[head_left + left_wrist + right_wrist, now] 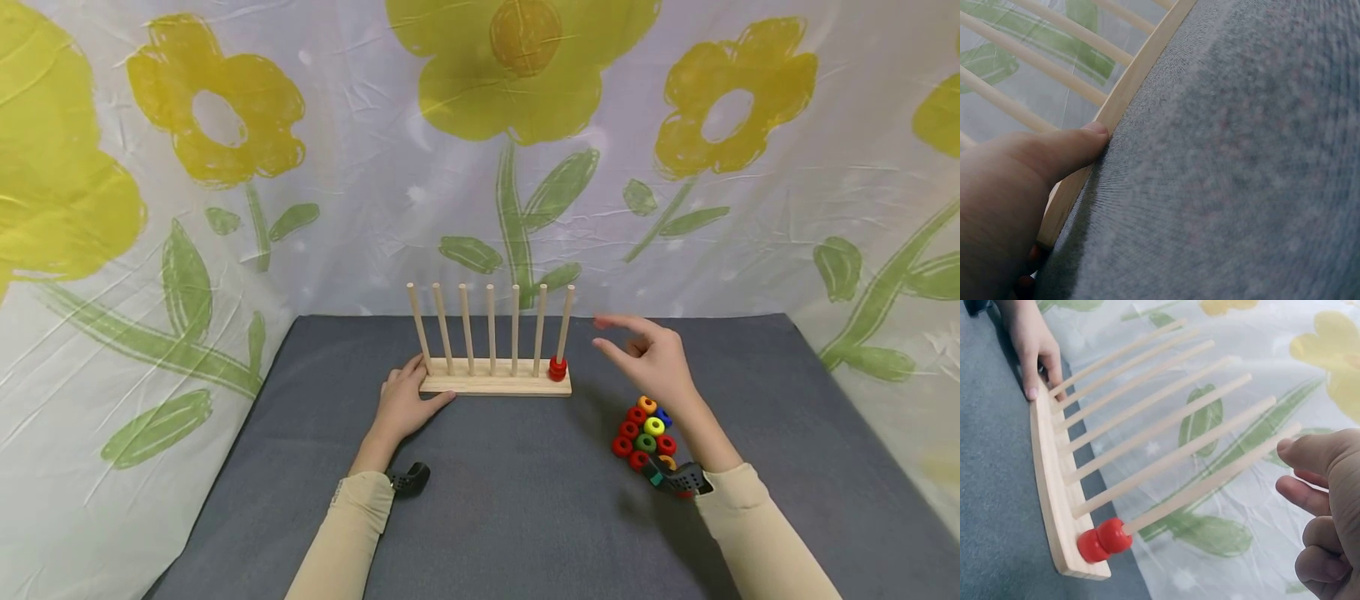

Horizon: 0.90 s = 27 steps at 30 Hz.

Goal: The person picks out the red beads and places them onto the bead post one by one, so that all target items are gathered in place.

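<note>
A wooden peg stand [495,386] with several upright pegs is at the far middle of the table. Two red beads [1104,540] are stacked at the bottom of its rightmost peg. My left hand [400,406] grips the left end of the base, the thumb [1082,147] lying on the front edge and the other fingers round the end, partly hidden. To the right of the beaded peg my right hand [658,362] is raised, thumb and forefinger apart with nothing between them. In the right wrist view its remaining fingers [1322,547] are bent.
Under the right wrist lies a cluster of loose beads in several colours, among them a green bead [645,443], a yellow bead [654,427] and a red bead [622,447]. The forearm covers part of them. A flower-printed cloth [360,208] hangs behind the dark table [495,508].
</note>
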Motion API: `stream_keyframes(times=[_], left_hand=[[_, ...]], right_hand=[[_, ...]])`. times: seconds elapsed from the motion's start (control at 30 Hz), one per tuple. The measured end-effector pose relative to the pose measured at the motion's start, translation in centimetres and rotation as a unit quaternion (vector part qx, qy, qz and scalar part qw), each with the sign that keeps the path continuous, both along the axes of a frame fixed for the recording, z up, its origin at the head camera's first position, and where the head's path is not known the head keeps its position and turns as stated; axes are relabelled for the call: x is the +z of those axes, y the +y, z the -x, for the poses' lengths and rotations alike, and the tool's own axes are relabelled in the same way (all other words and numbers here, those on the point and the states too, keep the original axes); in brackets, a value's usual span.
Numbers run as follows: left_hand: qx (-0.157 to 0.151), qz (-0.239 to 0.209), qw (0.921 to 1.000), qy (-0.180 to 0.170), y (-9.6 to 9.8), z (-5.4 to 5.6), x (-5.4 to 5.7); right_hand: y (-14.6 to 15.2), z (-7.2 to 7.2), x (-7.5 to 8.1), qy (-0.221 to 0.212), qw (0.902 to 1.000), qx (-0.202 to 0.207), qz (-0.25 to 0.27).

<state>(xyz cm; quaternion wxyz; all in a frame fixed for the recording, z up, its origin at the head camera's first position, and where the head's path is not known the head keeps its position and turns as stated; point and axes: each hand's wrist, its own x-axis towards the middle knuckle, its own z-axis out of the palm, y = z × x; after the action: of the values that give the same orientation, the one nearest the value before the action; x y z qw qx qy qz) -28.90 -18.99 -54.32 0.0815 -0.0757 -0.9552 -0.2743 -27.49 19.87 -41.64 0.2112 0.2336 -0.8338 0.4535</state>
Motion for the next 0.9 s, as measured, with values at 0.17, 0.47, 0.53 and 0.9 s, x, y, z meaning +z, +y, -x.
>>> stream_keyframes(times=[0.17, 0.47, 0.53, 0.9], left_hand=[[0.001, -0.001, 0.9999, -0.010, 0.1, -0.1, 0.2], [-0.001, -0.002, 0.9999, -0.016, 0.1, -0.1, 0.5], [0.000, -0.001, 0.9998, -0.017, 0.0, -0.1, 0.4], [-0.003, -0.002, 1.0000, -0.008, 0.0, -0.1, 0.2]], right_hand=[[0.8, -0.6, -0.6, -0.014, 0.9998, -0.013, -0.009], [1.8, -1.1, -1.5, -0.023, 0.9995, -0.018, -0.010], [1.9, -1.2, -1.7, -0.025, 0.9995, -0.018, -0.009], [2.0, -3.4, -1.0, -0.052, 0.9982, -0.008, 0.030]])
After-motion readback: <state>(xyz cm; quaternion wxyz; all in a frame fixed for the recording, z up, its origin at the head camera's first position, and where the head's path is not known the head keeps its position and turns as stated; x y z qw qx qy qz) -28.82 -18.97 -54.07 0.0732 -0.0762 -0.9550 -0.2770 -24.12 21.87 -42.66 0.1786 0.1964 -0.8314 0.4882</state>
